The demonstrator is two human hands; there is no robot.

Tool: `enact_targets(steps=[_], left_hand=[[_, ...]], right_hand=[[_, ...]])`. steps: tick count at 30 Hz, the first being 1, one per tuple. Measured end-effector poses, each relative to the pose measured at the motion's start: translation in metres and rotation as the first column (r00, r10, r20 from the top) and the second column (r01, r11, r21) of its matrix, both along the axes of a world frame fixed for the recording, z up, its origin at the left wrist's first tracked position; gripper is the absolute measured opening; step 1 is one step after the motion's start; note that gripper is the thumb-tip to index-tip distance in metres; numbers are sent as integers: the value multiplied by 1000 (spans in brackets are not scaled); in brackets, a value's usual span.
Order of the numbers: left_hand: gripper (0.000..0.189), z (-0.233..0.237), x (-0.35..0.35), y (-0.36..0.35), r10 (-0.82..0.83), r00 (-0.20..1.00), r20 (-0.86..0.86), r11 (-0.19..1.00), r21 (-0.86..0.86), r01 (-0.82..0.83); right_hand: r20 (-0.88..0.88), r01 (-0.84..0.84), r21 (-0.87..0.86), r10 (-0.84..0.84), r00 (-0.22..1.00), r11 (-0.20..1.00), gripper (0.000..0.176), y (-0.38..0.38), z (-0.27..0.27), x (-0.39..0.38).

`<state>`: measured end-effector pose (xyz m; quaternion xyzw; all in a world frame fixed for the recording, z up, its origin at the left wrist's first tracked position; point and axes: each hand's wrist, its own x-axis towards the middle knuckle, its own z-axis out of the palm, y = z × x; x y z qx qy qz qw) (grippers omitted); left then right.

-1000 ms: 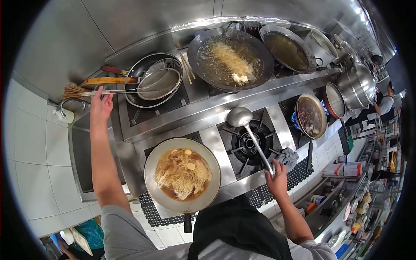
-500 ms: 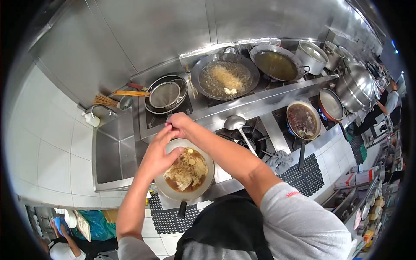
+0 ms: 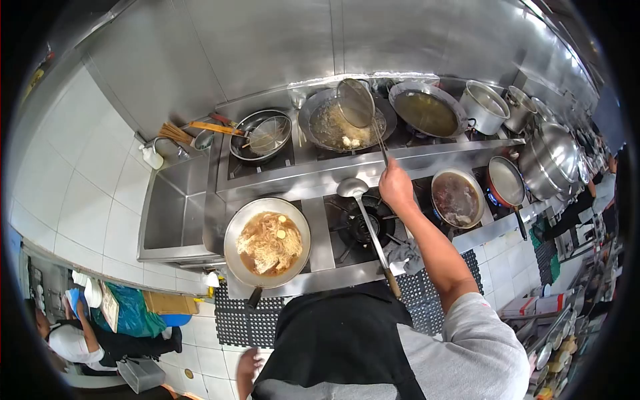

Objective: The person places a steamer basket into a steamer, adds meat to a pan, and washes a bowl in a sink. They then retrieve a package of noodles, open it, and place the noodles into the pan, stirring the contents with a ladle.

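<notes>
My right hand (image 3: 398, 187) is closed round the handle of a wire mesh skimmer (image 3: 356, 103). Its round basket is tilted above a wok of bubbling oil (image 3: 320, 133), where pale golden food (image 3: 351, 127) is frying. My left hand (image 3: 249, 365) hangs low beside my apron, away from the stove; it is smeared and its fingers are hard to read. On the front burner at left sits a frying pan (image 3: 305, 233) of noodles in brown broth (image 3: 270, 245), its black handle toward me. A long ladle (image 3: 367, 220) lies across the bare burner right of it.
At the back stand a black pan with another strainer (image 3: 267, 135), a second wok of oil (image 3: 427, 113) and metal pots (image 3: 485, 107). A pan of dark sauce (image 3: 459, 199) steams at right, near a red pan (image 3: 507, 180). A sink (image 3: 175, 217) is at left. Another person (image 3: 73, 343) works lower left.
My right hand has moved right, carrying the skimmer from the back-left pan to above the bubbling wok. My left hand has dropped from over the noodle pan to my side. The ladle has shifted.
</notes>
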<state>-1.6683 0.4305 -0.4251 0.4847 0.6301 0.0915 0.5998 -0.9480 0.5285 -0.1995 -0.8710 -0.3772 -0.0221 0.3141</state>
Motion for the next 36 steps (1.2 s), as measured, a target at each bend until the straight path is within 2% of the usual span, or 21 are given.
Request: enact_targets(steps=[2, 4, 6, 12, 15, 18, 23, 26, 29, 32, 33, 34, 36], left_hand=[[36, -51, -5, -51, -253, 953, -163, 966, 16, 259], [38, -75, -5, -78, -350, 893, -283, 925, 46, 377], [39, -84, -6, -88, -366, 862, -350, 906, 80, 417], [43, -96, -18, -91, -362, 828, -428, 869, 166, 466], [45, -98, -26, -88, -360, 818, -449, 848, 208, 488], [48, -101, -30, -88, -365, 795, -484, 811, 255, 527], [50, -110, -33, -82, -359, 838, -411, 872, 171, 458], [51, -115, -36, -75, -350, 861, -369, 894, 145, 425], [53, -122, -41, -69, -342, 884, -320, 908, 131, 399], [54, -133, -46, -58, -323, 920, -224, 925, 131, 356], [55, -132, -45, -56, -298, 945, -134, 943, 113, 314], [57, -124, -45, -56, -316, 905, -284, 931, 94, 354], [58, -121, -46, -54, -311, 925, -216, 932, 121, 342]], right_hand=[[11, 35, -54, -34, 999, 998, 28, 7, -25, 10], [25, 53, -95, -50, 998, 994, 28, 17, -40, 8], [-19, 64, -124, -67, 998, 990, 26, 27, -41, 1], [17, -39, -249, 44, 999, 968, 27, 39, -34, -8], [-10, 24, -118, -26, 1000, 993, 28, 44, -35, 2], [20, 22, -102, -20, 1000, 995, 26, 39, -33, 7], [60, 30, -115, -23, 998, 993, 23, 45, -43, 17], [53, 35, -195, -25, 998, 980, 23, 52, -47, 23], [49, 57, -177, -49, 998, 983, 21, 55, -51, 34], [129, 80, -120, -64, 990, 990, 20, 52, -41, 45], [137, 93, -108, -77, 988, 990, 20, 51, -35, 48], [144, 105, -95, -90, 985, 990, 19, 51, -28, 52], [171, 127, -95, -110, 979, 987, 20, 57, -27, 65]])
